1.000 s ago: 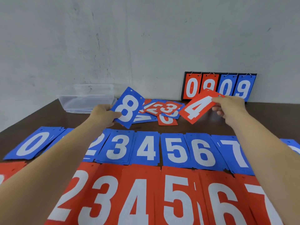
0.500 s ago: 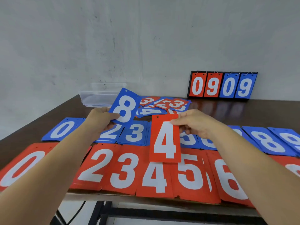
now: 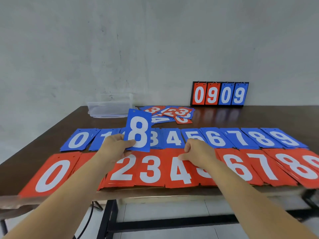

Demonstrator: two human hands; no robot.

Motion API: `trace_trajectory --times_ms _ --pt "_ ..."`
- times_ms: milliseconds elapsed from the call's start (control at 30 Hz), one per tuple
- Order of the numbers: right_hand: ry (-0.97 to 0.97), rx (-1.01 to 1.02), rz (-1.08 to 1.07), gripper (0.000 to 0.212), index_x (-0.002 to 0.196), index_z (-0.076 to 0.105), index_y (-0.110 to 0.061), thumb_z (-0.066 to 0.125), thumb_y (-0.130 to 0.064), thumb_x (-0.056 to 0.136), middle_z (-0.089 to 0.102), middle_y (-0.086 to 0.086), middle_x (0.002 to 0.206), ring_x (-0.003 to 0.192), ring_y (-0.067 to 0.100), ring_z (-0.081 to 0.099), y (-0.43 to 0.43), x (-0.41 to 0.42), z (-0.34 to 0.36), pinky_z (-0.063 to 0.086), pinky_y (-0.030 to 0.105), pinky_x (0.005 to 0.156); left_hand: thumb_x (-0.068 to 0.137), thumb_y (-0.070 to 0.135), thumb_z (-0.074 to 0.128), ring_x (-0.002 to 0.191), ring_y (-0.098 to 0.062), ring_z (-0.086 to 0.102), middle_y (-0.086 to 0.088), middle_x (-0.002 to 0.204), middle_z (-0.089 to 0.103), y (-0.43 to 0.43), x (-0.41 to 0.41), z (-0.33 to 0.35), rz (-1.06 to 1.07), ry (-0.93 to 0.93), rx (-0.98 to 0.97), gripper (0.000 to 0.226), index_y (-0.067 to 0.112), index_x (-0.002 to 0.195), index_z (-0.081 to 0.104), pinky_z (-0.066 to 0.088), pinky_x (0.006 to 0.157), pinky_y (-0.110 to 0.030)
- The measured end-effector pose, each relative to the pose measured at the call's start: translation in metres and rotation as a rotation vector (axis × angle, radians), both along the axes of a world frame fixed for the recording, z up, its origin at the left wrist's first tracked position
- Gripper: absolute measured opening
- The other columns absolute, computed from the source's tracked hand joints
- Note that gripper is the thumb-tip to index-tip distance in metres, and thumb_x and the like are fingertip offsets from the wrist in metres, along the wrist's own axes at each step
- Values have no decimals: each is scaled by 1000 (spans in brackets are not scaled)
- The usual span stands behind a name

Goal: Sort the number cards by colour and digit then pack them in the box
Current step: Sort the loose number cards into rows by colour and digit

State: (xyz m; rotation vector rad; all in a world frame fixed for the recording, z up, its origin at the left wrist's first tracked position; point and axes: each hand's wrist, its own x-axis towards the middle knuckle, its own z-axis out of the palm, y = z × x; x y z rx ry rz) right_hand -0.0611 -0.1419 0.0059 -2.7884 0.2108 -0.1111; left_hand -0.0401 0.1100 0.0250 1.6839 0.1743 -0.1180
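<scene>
My left hand pinches a blue 8 card by its lower left corner and holds it upright above the blue row. My right hand lies on the red row with its fingers curled at the top edge of a red 4 card, which lies flat on the red 4 pile. Blue piles 0 to 9 form the far row, and red piles form the near row. Several unsorted cards lie in a heap behind them. A clear plastic box stands at the back left.
A flip scoreboard reading 0909 leans against the wall at the back right. The red row reaches the front edge of the dark wooden table. Below that edge the black table frame and the floor show.
My right hand has brought the red 4 card down from the air onto the red 4 pile. My left hand has swung the blue 8 upright and nearer.
</scene>
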Motion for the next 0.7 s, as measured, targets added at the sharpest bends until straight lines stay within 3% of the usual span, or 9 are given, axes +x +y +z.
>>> trace_trajectory --times_ms 100,233,300,467,700 --pt "-86 67 -66 22 87 57 -25 67 -45 85 61 -10 88 81 9 57 5 -7 -2 50 27 71 86 18 70 100 -25 67 -11 112 67 -6 -9 0 -12 -12 9 23 11 105 61 55 91 -45" --pt "-138 623 -8 24 92 67 -18 60 -40 92 69 -5 87 88 11 62 19 -22 5 51 32 84 85 18 71 100 -24 67 -8 110 67 -23 -22 3 -27 -1 -26 15 16 95 60 56 88 -42" --pt "-97 812 26 22 95 67 -21 57 -41 94 71 -6 90 85 10 62 24 -31 11 47 26 77 85 16 71 97 -23 68 -7 107 68 -35 -28 3 -55 -6 -46 15 15 95 61 57 87 -41" --pt "-94 951 5 18 108 66 -17 66 -22 90 70 -2 92 69 4 63 9 -40 18 43 15 54 85 18 72 95 -22 67 -6 101 64 -76 -39 8 -79 -8 -25 16 17 88 57 57 87 -41" --pt "-209 939 -112 5 90 65 -4 60 -6 91 63 0 72 53 1 55 -72 -54 31 39 9 41 85 17 72 90 -18 67 -9 99 70 -123 -36 12 -110 -80 1 20 15 104 65 54 79 -30"
